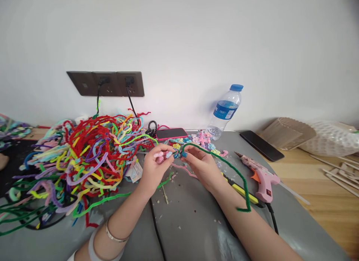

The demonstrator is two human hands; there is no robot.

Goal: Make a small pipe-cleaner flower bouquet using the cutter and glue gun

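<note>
My left hand (155,166) is closed around a small pink and blue pipe-cleaner piece (164,155) over the grey mat (193,223). My right hand (200,164) pinches one end of a long green pipe cleaner (238,175) right against that piece; the green strand arcs over my right wrist and hangs down beside my forearm. The fingertips of both hands meet at the centre. A loose pink pipe cleaner (183,169) lies on the mat just under my hands.
A big tangle of coloured pipe cleaners (84,156) fills the left. Small finished pastel pieces (203,139), a red phone (171,133) and a water bottle (226,111) sit behind. A pink glue gun (259,177), yellow-handled tool (241,190) and black phone (262,146) lie right.
</note>
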